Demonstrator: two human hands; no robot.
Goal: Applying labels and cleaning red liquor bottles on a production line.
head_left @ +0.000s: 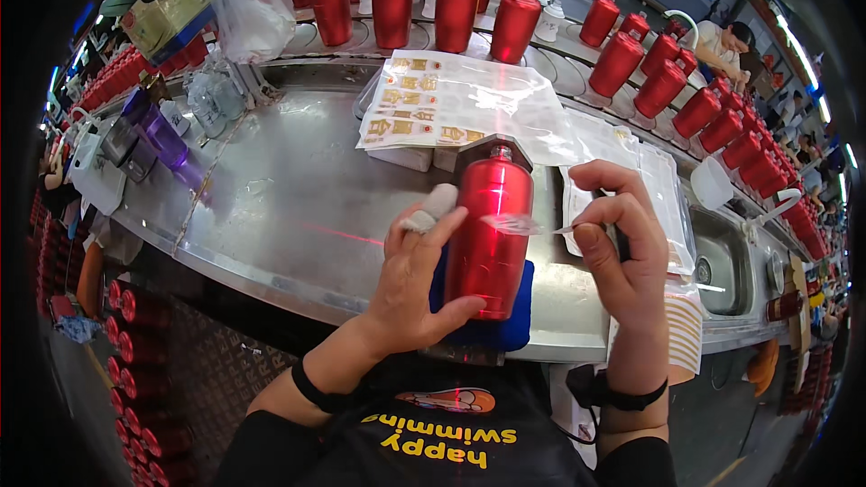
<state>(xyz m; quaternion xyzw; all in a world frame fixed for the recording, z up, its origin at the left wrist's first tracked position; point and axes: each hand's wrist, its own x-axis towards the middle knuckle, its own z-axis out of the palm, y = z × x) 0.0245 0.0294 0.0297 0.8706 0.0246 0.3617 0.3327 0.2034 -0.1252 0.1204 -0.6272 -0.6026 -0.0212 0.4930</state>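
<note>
Head view, left hand: the left hand (417,280) is clamped on the red bottle (488,234), thumb curling round the lower front, fingers spread up its left flank. One fingertip wears a grey wrap (431,206).
Left grip: half closed, wrapped to the curve of the bottle, holding it steady.
Red bottle: lying tilted, cap end pointing away from the person, base resting on a blue pad (519,320) at the near edge of the worktop (289,207).
Right hand: the right hand (622,243) sits just right of the bottle, fingers bent in tight.
Right grip: nearly closed, a pinch between thumb and forefinger on a thin clear strip (523,226); the strip's free end reaches across and touches the bottle's side.
In the same fist: something dark and slim shows behind the fingers; can't tell what it is.
Wrists: a black band on each.
Behind the bottle: a clear sheet of gold decals (424,108) lies flat on the worktop, with more clear sheets (667,189) off to the right.
Far side: rows of red bottles (451,9) stand upright along a curved conveyor track (550,63), running away to the right.
Left of the worktop: a purple tumbler (161,133) beside clear jars.
Right: a sunken steel basin (726,261) in the worktop.
Background: another person (722,41) bends over the line, well apart.
</note>
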